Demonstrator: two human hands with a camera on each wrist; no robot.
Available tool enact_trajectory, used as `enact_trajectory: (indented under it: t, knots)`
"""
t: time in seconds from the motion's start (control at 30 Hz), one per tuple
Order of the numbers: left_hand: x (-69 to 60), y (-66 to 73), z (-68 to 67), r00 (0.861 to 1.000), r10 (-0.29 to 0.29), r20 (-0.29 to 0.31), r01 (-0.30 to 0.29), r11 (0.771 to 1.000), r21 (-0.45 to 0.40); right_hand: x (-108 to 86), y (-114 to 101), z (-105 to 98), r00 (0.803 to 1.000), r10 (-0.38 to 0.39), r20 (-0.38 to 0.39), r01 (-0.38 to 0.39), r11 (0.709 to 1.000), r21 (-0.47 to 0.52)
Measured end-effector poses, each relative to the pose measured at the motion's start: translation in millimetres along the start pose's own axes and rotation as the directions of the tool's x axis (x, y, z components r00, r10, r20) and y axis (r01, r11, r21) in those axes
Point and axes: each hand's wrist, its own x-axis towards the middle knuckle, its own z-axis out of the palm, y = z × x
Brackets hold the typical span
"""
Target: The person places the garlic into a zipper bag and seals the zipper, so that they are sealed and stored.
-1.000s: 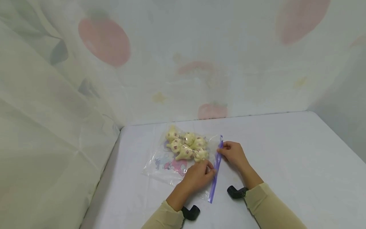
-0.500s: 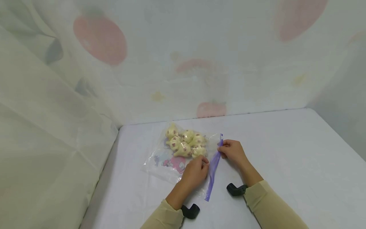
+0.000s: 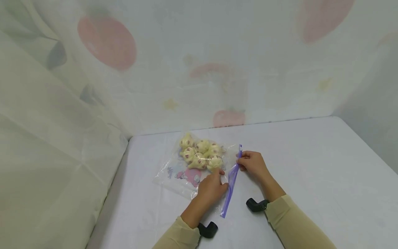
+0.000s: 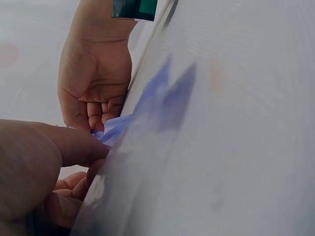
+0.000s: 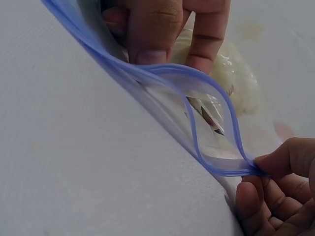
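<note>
A clear zip bag (image 3: 183, 186) with a purple zip strip lies on the table. Inside are several pale yellow, cat-like figures (image 3: 199, 160), and pink and blue cartoon prints show below them. My right hand (image 3: 253, 164) pinches the far end of the purple strip between thumb and fingers. Over the bag's near half, my left hand (image 3: 211, 188) holds the plastic beside the strip, its thumb (image 5: 150, 51) at the edge in the right wrist view. Between both hands the bag's mouth (image 5: 211, 123) gapes apart. The left fingertips are partly hidden by the plastic.
A white cloth covers the table (image 3: 295, 159). Behind it hangs a pale curtain (image 3: 174, 62) with strawberry prints, and another drape (image 3: 56, 155) runs down the left side. Black wrist-worn camera mounts (image 3: 257, 205) stick out from both sleeves.
My left hand has shifted slightly left and away from the strip's middle. The strip has bowed and its near end has swung left. My right hand keeps its pinch.
</note>
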Motion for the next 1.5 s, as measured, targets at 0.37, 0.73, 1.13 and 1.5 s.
enact_trajectory:
  t: [0.37, 0.73, 1.13, 1.5]
  knots:
    - [-1.9, -1.4, -7.5, 0.997, -0.018, 0.080, 0.022, 0.998, -0.051, 0.3, 1, 4, 1.000, 0.011, -0.008, -0.010, 0.997, 0.074]
    - [11.2, 20.4, -34.5, 0.973, 0.202, 0.113, -0.190, 0.976, -0.110, 5.0, 8, 9, 1.000, -0.005, 0.021, 0.000, 0.968, 0.249]
    - [94.4, 30.9, -45.5, 0.970, 0.221, -0.106, -0.244, 0.910, -0.334, 5.9, 10, 14, 0.999, 0.022, 0.050, -0.037, 0.949, 0.313]
    - [118.5, 27.4, -24.4, 0.956, 0.280, 0.089, -0.293, 0.933, 0.210, 3.5, 13, 17, 0.996, -0.019, 0.087, -0.007, 0.956, 0.292]
